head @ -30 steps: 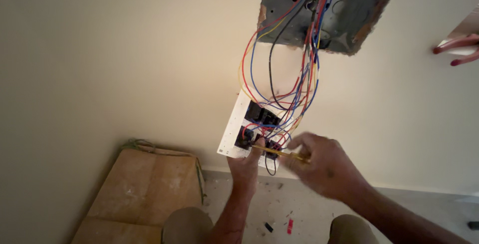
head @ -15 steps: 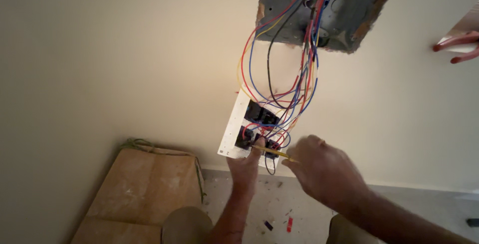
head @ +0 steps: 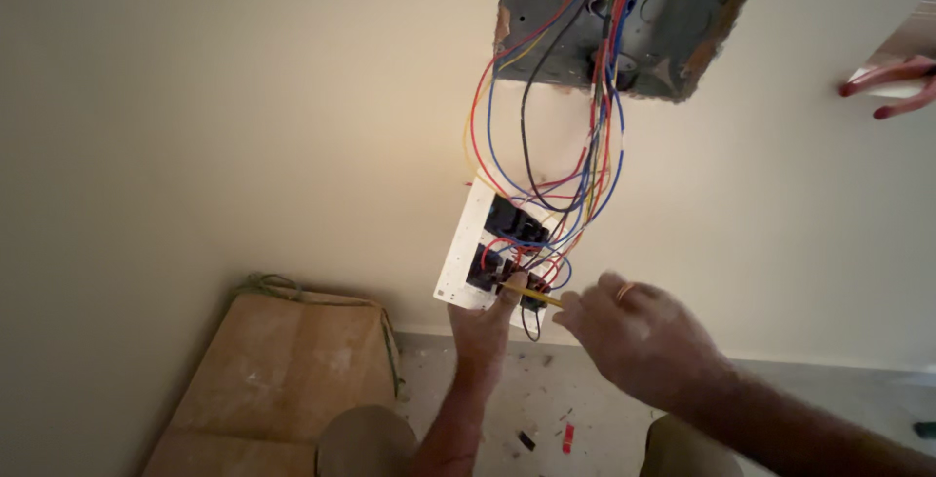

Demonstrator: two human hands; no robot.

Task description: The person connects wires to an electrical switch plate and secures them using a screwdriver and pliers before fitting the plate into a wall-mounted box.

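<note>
A white switch plate (head: 468,248) hangs face down from several red, blue, black and yellow wires (head: 575,145) that run up into a grey metal wall box (head: 682,19). My left hand (head: 483,326) holds the plate from below, its thumb pressed on the black switch backs (head: 512,223). My right hand (head: 639,336) grips a thin yellow-handled screwdriver (head: 536,296) whose tip sits at the terminals on the plate's lower edge. A ring shows on one finger of that hand.
A cardboard sheet (head: 283,370) with a cord on it leans at the wall's foot, lower left. Small red and black bits (head: 565,438) lie on the grey floor. My knees (head: 366,443) show at the bottom. Red handles (head: 892,87) stick in at the right edge.
My right hand has shifted slightly right and down along the screwdriver. The left hand and the plate have stayed in place.
</note>
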